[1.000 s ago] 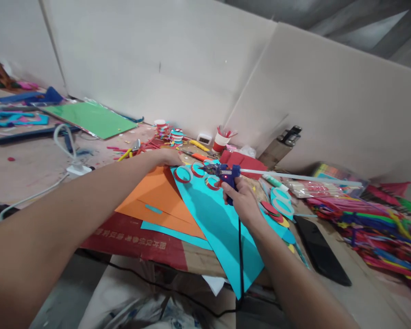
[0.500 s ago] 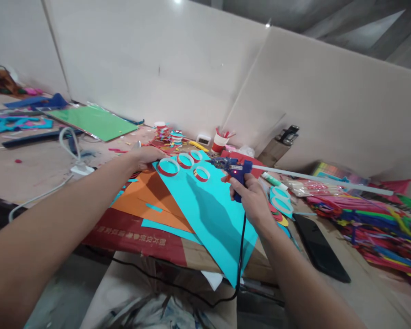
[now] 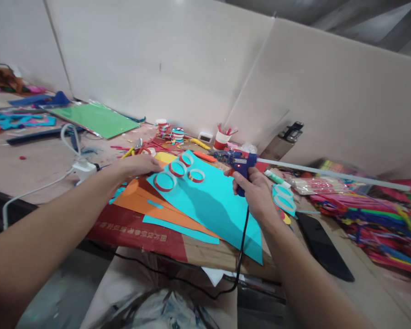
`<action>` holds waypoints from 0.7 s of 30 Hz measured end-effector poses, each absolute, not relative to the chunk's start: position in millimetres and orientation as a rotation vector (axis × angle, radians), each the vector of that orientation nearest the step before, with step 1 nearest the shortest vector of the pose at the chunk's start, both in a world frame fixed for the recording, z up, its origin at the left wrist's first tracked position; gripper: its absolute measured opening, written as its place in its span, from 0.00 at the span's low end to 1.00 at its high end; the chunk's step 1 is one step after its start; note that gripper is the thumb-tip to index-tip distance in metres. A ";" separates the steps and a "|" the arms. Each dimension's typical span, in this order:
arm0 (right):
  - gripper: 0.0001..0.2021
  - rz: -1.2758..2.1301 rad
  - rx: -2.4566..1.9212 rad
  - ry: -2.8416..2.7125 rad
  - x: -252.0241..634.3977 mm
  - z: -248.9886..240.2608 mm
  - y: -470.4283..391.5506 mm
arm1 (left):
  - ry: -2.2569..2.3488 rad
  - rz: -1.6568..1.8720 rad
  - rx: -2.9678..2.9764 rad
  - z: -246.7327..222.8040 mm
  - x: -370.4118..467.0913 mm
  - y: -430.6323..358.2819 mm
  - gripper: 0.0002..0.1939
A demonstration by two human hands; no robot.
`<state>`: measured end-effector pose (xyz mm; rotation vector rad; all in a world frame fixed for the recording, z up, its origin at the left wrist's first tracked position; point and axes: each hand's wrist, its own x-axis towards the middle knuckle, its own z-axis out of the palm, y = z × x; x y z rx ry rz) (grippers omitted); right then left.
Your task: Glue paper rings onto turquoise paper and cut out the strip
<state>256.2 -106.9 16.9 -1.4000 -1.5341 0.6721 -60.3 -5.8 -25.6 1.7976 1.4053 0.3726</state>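
Observation:
My right hand (image 3: 255, 189) is wrapped round a blue glue gun (image 3: 242, 171), its nozzle pointing left and a long white glue stick (image 3: 329, 172) jutting out behind. Under it lies a turquoise sheet (image 3: 215, 208) bearing several red-and-white paper rings (image 3: 177, 168) near its far left corner. My left hand (image 3: 142, 165) pinches that sheet's left edge, its fingertips partly hidden. Orange sheets (image 3: 137, 196) and a turquoise strip (image 3: 178, 230) lie beneath and beside the turquoise sheet.
A black phone (image 3: 324, 246) and colourful pipe cleaners (image 3: 373, 210) are on the right. A paper cup (image 3: 222, 138) and a bottle (image 3: 284, 141) stand at the back. The gun's black cord (image 3: 242, 246) hangs over the front edge. On the left is a white plug (image 3: 84, 170).
The turquoise sheet has turned and shifted left with its rings, its near corner moving right and up. My left hand has moved slightly down; yellow and orange items behind the sheet are now uncovered.

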 end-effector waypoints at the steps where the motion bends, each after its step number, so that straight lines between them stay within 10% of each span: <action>1: 0.17 0.682 -1.411 -1.544 256.3 15.7 -106.9 | 1.392 0.316 1.800 -29.1 -55.2 -7.4 0.23; 9: 0.12 0.647 -1.518 -1.746 245.9 14.7 -115.4 | 1.385 -0.094 1.910 -3.4 -24.5 -14.2 0.21; 15: 0.13 0.583 -1.539 -1.741 242.2 13.1 -113.1 | 1.773 0.489 2.059 13.7 -18.9 16.4 0.14; 21: 0.19 0.682 -1.478 -1.609 246.3 5.2 -108.9 | 1.635 0.252 1.817 -8.0 18.1 39.9 0.14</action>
